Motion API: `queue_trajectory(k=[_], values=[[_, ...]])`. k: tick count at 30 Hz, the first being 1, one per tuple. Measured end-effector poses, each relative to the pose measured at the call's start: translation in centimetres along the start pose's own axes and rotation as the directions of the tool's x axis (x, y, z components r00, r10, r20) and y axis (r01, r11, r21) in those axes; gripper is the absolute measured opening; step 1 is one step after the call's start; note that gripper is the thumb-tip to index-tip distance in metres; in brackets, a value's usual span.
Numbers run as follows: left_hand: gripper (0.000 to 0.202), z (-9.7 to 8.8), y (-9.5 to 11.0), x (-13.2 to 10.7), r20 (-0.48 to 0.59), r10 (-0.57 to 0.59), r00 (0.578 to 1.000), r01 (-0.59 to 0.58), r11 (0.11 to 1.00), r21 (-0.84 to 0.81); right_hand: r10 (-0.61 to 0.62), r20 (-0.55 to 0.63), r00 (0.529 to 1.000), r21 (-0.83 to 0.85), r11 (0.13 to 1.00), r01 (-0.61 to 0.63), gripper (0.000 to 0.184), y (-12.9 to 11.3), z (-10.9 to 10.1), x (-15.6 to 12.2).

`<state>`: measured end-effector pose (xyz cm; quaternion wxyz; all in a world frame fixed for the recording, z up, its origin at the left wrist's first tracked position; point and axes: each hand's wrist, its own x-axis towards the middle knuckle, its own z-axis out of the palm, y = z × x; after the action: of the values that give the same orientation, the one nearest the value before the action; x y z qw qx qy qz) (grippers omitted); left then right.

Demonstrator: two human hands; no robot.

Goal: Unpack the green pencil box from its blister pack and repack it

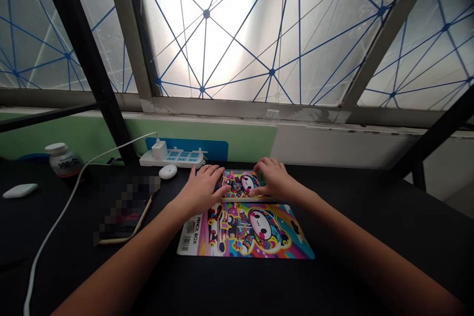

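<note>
A colourful flat sheet printed "PENCIL BOX" [255,234], with cartoon pandas, lies on the black table [388,227] in front of me. Its far part [241,185] is folded up along a crease. My left hand [203,188] rests on the left of that folded part, fingers spread and flat. My right hand [273,178] presses on its right side, with the fingers curled over the far edge.
A white power strip [174,158] with a plugged charger and white cable [55,222] sits by the wall. A white earbud case [168,171], a bottle [63,159], a white flat object [20,190] and a blurred-out item [124,207] lie to the left.
</note>
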<state>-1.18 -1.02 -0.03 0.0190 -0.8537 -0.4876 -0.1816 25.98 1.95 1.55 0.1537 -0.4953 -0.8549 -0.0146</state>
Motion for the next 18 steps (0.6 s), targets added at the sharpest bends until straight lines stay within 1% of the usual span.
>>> queue_trajectory(k=[3, 6, 8, 10, 11, 13, 14, 15, 16, 18], values=[[0.05, -0.7, 0.0, 0.3, -0.075, 0.036, 0.997, -0.035, 0.999, 0.019, -0.013, -0.113, 0.994, -0.012, 1.0, 0.011, 0.051, -1.0, 0.0, -0.8], [0.046, -1.9, 0.0, 0.5, -0.123, 0.1, 0.987, -0.095, 0.994, 0.045, -0.067, -0.189, 0.98, -0.019, 0.998, 0.065, 0.031, -2.1, -0.6, -1.6], [0.041, -3.1, 0.4, 0.2, -0.164, 0.151, 0.975, -0.14, 0.987, 0.076, -0.108, -0.231, 0.967, -0.023, 0.994, 0.105, 0.022, -2.8, -1.6, -2.4], [0.036, -4.5, 1.1, -0.7, -0.243, 0.213, 0.946, -0.186, 0.974, 0.129, -0.185, -0.296, 0.937, -0.058, 0.983, 0.176, 0.023, -3.4, -2.8, -3.8], [0.034, -5.1, 1.5, -1.3, -0.297, 0.248, 0.922, -0.208, 0.965, 0.161, -0.239, -0.33, 0.913, -0.094, 0.971, 0.22, 0.025, -3.6, -3.4, -4.8], [0.029, -5.7, 2.4, -3.0, -0.347, 0.284, 0.894, -0.233, 0.956, 0.181, -0.349, -0.389, 0.852, -0.192, 0.936, 0.296, 0.027, -4.0, -4.1, -7.1], [0.026, -5.6, 2.8, -4.0, -0.338, 0.31, 0.889, -0.262, 0.948, 0.181, -0.394, -0.4, 0.828, -0.236, 0.917, 0.322, 0.027, -4.0, -4.1, -8.4], [0.024, -5.3, 3.1, -5.0, -0.312, 0.334, 0.89, -0.293, 0.941, 0.171, -0.425, -0.393, 0.815, -0.264, 0.902, 0.342, 0.027, -4.1, -3.9, -9.6], [0.023, -4.7, 3.3, -5.9, -0.28, 0.369, 0.886, -0.336, 0.928, 0.16, -0.447, -0.373, 0.813, -0.279, 0.89, 0.361, 0.027, -4.1, -3.6, -10.7], [0.026, -3.3, 3.6, -7.6, -0.179, 0.399, 0.899, -0.385, 0.916, 0.111, -0.478, -0.315, 0.82, -0.274, 0.873, 0.403, 0.028, -3.9, -2.6, -12.3]])
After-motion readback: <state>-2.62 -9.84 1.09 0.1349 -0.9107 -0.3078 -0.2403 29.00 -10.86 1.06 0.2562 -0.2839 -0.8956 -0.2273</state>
